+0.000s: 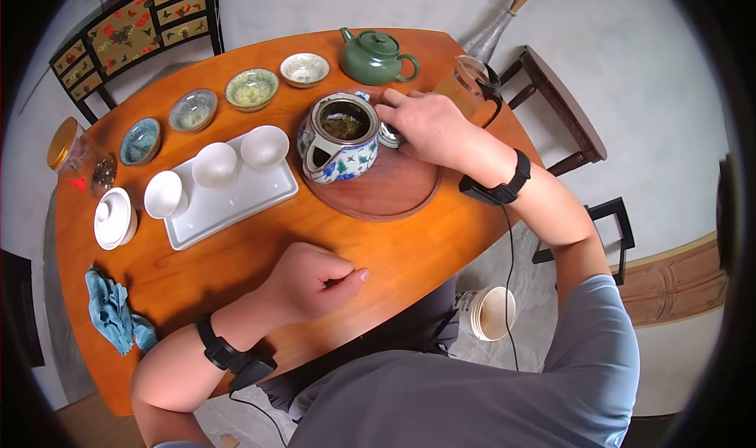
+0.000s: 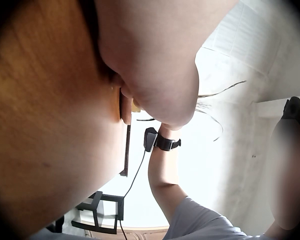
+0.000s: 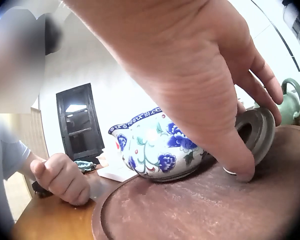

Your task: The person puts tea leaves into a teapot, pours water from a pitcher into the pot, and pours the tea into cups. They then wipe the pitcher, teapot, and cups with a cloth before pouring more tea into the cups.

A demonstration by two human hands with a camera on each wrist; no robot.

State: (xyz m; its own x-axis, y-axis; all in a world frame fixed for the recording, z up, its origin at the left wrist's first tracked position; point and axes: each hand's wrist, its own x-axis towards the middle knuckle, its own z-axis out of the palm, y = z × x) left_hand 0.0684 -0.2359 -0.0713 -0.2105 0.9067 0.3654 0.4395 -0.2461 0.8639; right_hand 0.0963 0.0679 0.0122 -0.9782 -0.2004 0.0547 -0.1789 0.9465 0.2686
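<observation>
My right hand (image 1: 425, 125) pinches a teapot lid (image 3: 264, 137) between thumb and fingers. The lid is tilted, its hollow underside partly showing in the right wrist view, low over a round brown tray (image 1: 394, 200). Left of that hand, the white teapot (image 1: 350, 164) with blue flowers stands uncovered on the tray, wet leaves (image 1: 340, 124) visible inside. My left hand (image 1: 311, 283) rests at the table's near side, fingers curled in and holding nothing.
A green teapot (image 1: 376, 58) and a glass pitcher (image 1: 458, 86) stand behind the right hand. Several glazed bowls (image 1: 252, 92) line the back. Left are a white tray (image 1: 236, 220) with three white cups, a lidded white bowl (image 1: 116, 220), a jar (image 1: 83, 161) and a blue cloth (image 1: 113, 314).
</observation>
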